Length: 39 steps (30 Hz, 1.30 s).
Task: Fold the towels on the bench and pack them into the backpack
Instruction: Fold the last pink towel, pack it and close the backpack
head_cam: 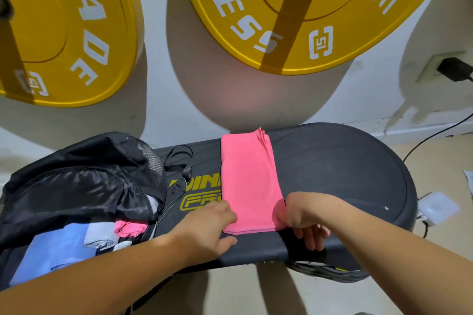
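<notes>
Two bare forearms reach in from the bottom edge, both hands set at the near end of a pink towel [249, 181] folded into a long strip across the dark padded desk [345, 166]. The left hand [212, 227] lies at the strip's near left corner, fingers slipped under the cloth and thumb on the desk, its grip loose and part open. The right hand [304, 215] pinches the near right corner, its grip closed on the fabric while the lower fingers curl down over the desk's front edge. The towel runs from that edge to the far side, where its layered end sticks up slightly, and it covers part of the yellow lettering on the padding. To the left, a black backpack [76, 186] lies open on the desk, with light blue cloth [56, 248], a white item and a bit of pink cloth [128, 227] showing inside. Beyond, two yellow weight plates [307, 20] hang against a white wall, with a plugged wall socket [442, 66] at right.
</notes>
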Available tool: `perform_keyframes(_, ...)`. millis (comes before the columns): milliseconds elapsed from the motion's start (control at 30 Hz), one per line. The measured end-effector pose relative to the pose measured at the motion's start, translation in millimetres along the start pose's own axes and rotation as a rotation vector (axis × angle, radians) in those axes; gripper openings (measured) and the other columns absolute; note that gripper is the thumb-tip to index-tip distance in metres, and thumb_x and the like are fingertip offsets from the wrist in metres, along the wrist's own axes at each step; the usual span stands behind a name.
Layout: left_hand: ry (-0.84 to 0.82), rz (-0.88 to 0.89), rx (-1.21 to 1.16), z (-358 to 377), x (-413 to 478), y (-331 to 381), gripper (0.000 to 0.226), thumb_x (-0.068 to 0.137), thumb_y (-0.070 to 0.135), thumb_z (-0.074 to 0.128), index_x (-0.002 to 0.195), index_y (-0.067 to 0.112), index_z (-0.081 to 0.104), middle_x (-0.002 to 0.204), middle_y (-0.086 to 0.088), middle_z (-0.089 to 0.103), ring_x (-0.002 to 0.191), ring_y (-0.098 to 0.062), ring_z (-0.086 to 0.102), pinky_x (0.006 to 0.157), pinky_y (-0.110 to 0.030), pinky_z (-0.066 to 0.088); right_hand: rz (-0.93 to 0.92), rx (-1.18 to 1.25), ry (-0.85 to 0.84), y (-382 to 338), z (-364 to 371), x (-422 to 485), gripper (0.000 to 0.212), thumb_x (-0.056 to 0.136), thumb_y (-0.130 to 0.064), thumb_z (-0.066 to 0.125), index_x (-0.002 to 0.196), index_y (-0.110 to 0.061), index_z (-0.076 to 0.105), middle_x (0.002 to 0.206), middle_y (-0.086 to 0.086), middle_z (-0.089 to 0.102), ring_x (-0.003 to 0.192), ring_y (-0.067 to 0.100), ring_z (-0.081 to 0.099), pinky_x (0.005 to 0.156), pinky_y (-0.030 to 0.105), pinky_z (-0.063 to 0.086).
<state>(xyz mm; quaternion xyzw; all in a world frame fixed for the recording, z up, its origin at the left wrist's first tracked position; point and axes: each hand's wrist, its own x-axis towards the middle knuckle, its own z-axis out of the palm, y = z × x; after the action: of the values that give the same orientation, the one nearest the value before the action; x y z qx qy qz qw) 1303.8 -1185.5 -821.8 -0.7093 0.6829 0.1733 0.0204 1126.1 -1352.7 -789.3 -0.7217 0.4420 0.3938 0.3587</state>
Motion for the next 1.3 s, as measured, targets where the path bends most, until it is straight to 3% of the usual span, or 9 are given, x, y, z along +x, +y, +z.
perform_keyframes(167, 0.100, 0.090, 0.060, 6, 5, -2, 0.035, 0.085, 0.047, 0.055, 0.110, 0.022, 0.062, 0.109, 0.001, 0.054, 0.105, -0.023, 0.052, 0.086, -0.040, 0.049, -0.304, -0.397, 0.592, -15, -3, 2, 0.022, 0.082, -0.038, 0.058, 0.093, -0.020, 0.064, 0.093, 0.001, 0.067, 0.090, 0.029, 0.067, 0.070, 0.030, 0.045)
perform_keyframes(300, 0.156, 0.114, 0.003, 12, 8, -1, 0.027, 0.085, 0.036, 0.054, 0.103, 0.021, 0.067, 0.103, 0.000, 0.057, 0.097, -0.025, 0.057, 0.078, -0.040, 0.052, -0.550, -0.234, 0.376, -23, 9, 20, 0.035, 0.074, -0.049, 0.076, 0.071, -0.025, 0.050, 0.080, -0.003, 0.061, 0.077, 0.024, 0.058, 0.070, 0.033, 0.052)
perform_keyframes(533, 0.209, -0.017, -0.354, 14, 15, -11, 0.009, 0.090, 0.016, 0.060, 0.082, 0.013, 0.064, 0.084, 0.003, 0.054, 0.080, -0.015, 0.051, 0.071, -0.029, 0.040, -0.651, -0.354, 0.510, -11, 20, 44, 0.046, 0.064, -0.050, 0.082, 0.080, -0.028, 0.044, 0.092, -0.006, 0.047, 0.079, 0.022, 0.049, 0.073, 0.040, 0.052)
perform_keyframes(767, 0.183, -0.054, -0.409, 13, 14, -13, 0.023, 0.084, 0.007, 0.052, 0.100, 0.017, 0.064, 0.094, 0.003, 0.058, 0.086, -0.013, 0.050, 0.076, -0.025, 0.038, -0.743, -0.308, 0.557, -5, 19, 39, 0.021, 0.069, -0.036, 0.063, 0.074, -0.022, 0.048, 0.084, -0.002, 0.055, 0.074, 0.027, 0.052, 0.067, 0.039, 0.052)
perform_keyframes(900, 0.198, 0.111, -0.139, 12, 5, -3, 0.032, 0.079, 0.037, 0.063, 0.108, 0.022, 0.060, 0.104, 0.005, 0.053, 0.095, -0.016, 0.049, 0.083, -0.030, 0.043, -0.741, -0.196, 0.482, -5, 14, 41, 0.022, 0.078, -0.033, 0.065, 0.064, -0.026, 0.049, 0.078, 0.006, 0.062, 0.073, 0.030, 0.055, 0.068, 0.035, 0.049)
perform_keyframes(967, 0.203, 0.117, -0.026, 14, 9, 0, 0.044, 0.079, 0.046, 0.061, 0.115, 0.023, 0.058, 0.109, 0.003, 0.053, 0.100, -0.018, 0.049, 0.086, -0.034, 0.044, -0.692, -0.133, 0.452, -4, 11, 38, 0.022, 0.088, -0.031, 0.064, 0.070, -0.023, 0.054, 0.081, 0.009, 0.063, 0.074, 0.028, 0.054, 0.067, 0.032, 0.045)
perform_keyframes(1133, 0.284, 0.154, -0.016, 14, 24, -2, 0.008, 0.086, 0.016, 0.055, 0.089, 0.014, 0.062, 0.101, -0.002, 0.056, 0.089, -0.026, 0.051, 0.075, -0.045, 0.052, -0.600, -0.018, 0.370, -8, 9, 30, 0.025, 0.089, -0.035, 0.066, 0.073, -0.021, 0.052, 0.078, -0.001, 0.057, 0.076, 0.022, 0.053, 0.064, 0.026, 0.043)
perform_keyframes(1233, 0.276, 0.108, -0.116, 18, 23, -5, 0.015, 0.088, 0.013, 0.052, 0.089, 0.011, 0.067, 0.102, -0.003, 0.056, 0.092, -0.025, 0.051, 0.080, -0.042, 0.049, -0.613, -0.300, 0.503, -9, 17, 21, 0.041, 0.076, -0.054, 0.075, 0.095, -0.026, 0.052, 0.097, -0.002, 0.057, 0.088, 0.023, 0.055, 0.074, 0.034, 0.047)
perform_keyframes(1300, 0.273, 0.050, -0.193, 18, 20, -9, 0.014, 0.091, 0.015, 0.055, 0.089, 0.010, 0.068, 0.102, -0.003, 0.055, 0.095, -0.023, 0.051, 0.083, -0.038, 0.047, -0.661, -0.541, 0.653, -9, 26, 20, 0.048, 0.081, -0.049, 0.072, 0.117, -0.023, 0.051, 0.111, 0.001, 0.057, 0.101, 0.025, 0.056, 0.077, 0.037, 0.046)
